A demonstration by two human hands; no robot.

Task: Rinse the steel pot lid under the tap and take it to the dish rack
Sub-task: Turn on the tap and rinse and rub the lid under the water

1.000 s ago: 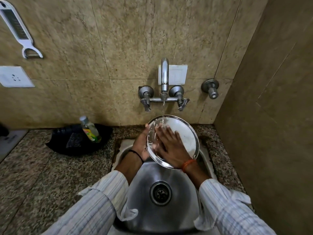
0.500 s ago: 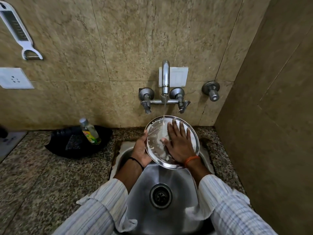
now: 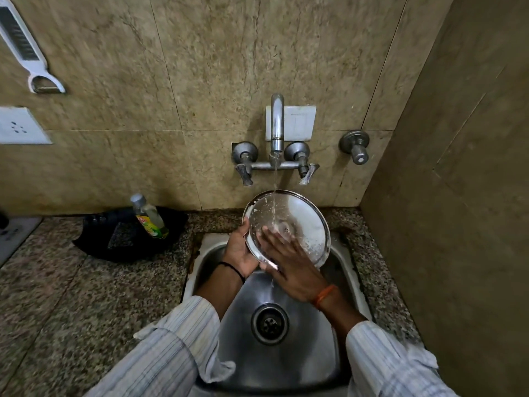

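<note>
Steel pot lid (image 3: 297,216) is held tilted over the back of the sink (image 3: 286,353), directly below the tap (image 3: 277,124), with a thin stream of water (image 3: 274,190) falling onto its shiny face. White suds cling to the lid's lower right part.

Left hand (image 3: 239,249) is the grip here: it is closed on the lid's left rim, palm cupping the edge from behind, with a black band on the wrist. Right hand (image 3: 289,262) holds nothing; it lies open and flat, fingers (image 3: 270,234) spread across the wet face of the lid near its centre, slightly blurred. An orange thread circles that wrist. Both forearms emerge from pale striped sleeves (image 3: 177,353).

Below the hands sits the round drain (image 3: 269,323) in the steel basin. The sink is set into a speckled granite surface (image 3: 57,296). To the left on it, a clear bottle (image 3: 148,216) with a green and yellow label stands tilted against a black pan (image 3: 94,239). On the tiled wall, two tap handles flank the spout, a separate valve (image 3: 355,146) sits to the right, and a white peeler (image 3: 25,50) hangs at far left above a socket (image 3: 20,126).
</note>
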